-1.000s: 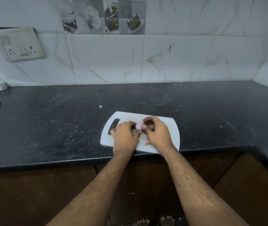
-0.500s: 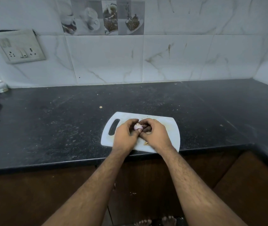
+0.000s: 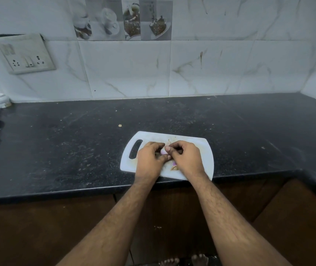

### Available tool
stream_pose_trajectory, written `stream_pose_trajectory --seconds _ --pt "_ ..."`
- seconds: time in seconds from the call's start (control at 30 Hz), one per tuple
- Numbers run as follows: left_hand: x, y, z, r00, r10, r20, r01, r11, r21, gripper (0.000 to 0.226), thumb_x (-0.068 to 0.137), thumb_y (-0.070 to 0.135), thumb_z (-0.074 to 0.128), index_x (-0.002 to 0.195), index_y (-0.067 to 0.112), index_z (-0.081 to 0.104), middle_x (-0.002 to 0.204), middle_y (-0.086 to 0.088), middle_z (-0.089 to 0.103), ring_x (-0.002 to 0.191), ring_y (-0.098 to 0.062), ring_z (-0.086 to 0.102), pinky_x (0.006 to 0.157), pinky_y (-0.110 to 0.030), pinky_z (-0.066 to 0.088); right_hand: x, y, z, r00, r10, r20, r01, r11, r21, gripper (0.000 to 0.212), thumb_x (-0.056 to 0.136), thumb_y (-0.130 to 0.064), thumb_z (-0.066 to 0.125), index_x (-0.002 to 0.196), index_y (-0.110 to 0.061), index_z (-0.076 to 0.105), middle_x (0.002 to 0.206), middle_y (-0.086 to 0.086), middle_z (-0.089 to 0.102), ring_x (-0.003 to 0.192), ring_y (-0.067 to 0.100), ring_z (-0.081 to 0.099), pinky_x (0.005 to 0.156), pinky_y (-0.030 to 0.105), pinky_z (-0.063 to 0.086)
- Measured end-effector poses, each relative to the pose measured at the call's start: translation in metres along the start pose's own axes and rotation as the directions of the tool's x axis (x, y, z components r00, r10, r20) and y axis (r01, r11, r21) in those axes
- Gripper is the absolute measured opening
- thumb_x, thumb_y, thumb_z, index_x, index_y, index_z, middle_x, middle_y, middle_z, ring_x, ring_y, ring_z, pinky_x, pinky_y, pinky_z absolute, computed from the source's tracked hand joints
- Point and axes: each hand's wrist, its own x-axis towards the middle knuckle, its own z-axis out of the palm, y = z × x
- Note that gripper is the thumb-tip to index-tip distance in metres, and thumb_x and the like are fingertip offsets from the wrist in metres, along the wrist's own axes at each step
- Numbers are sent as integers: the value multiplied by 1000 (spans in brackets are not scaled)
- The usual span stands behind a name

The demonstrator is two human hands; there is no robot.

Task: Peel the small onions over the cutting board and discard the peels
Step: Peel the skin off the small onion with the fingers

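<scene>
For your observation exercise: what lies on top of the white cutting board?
On the cutting board, peel scraps show between the wrists. The left hand and right hand hold a small onion above it; whatever lies beneath them is hidden.

White cutting board (image 3: 201,148) — speckled black counter (image 3: 76,146)

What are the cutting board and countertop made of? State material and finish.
Cutting board: probably plastic, matte white, with a moulded handle slot and rounded corners. Countertop: looks like polished dark stone, perhaps granite, given its fine pale speckles and soft sheen.
</scene>
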Motion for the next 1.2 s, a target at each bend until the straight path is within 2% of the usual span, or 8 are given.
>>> stream_pose_trajectory --seconds 0.27,0.43,0.7,0.8,0.87,0.97,1.1,1.2 --pt "0 2 0 1000 -19 -10 19 1000 7 28 74 17 88 98 15 73 98 9 69 92 -8 66 79 -15 50 2 2 -1 999 -3 -47 -1 997 -76 19 91 -34 75 95 -16 78 83 -9 75 75 -1 68 55 4 45" --pt "0 0 1 1000 -22 17 22 1000 10 26 73 18 89 92 17 72 97 7 66 87 -15 69 86 -39 58 -1 0 2 996 -71 -45 65 988 -138 14 97 -27 68 93 -16 75 83 -7 73 77 6 68 55 6 44" --pt "0 0 1 999 3 32 -4 999 33 24 76 17 87 95 16 71 98 6 64 90 -13 67 89 -39 57 2 0 -1 997 -51 66 62 981 -182 22 103 -31 58 103 -15 73 85 -4 73 72 6 66 49 8 46" --pt "0 0 2 1000 8 15 -9 999 50 20 79 20 84 91 18 68 92 5 66 85 -15 66 84 -39 57 2 2 2 994 -65 89 82 975 -206 23 104 -34 54 104 -18 70 90 -7 71 80 11 68 65 27 61" --pt "-1 0 2 1000 14 12 -14 998 57 18 81 23 81 88 21 65 85 6 69 81 -14 66 79 -37 57 1 2 3 995 -55 87 70 983 -173 23 104 -34 52 104 -19 69 94 -6 71 83 15 69 69 36 62" --pt "-1 -1 2 1000 -9 24 8 999 31 21 81 24 83 90 22 64 83 8 70 76 -10 65 74 -29 56 0 0 -2 1000 -24 -11 23 996 -88 24 106 -31 49 107 -16 67 95 -4 72 88 14 68 71 27 54" --pt "-1 0 1 999 -30 15 30 999 33 25 84 27 82 102 22 65 90 11 70 80 -5 65 74 -24 53 2 5 -6 987 67 -147 -55 995 86 6 103 -18 57 100 -21 62 87 -1 73 84 20 73 74 39 63" --pt "-2 2 0 1000 -8 19 8 1000 14 28 88 24 77 114 21 65 100 14 71 93 -2 66 86 -24 55 0 5 -2 991 -14 -134 10 999 -35 29 99 -1 55 118 -20 65 104 -3 73 97 13 70 80 20 57"
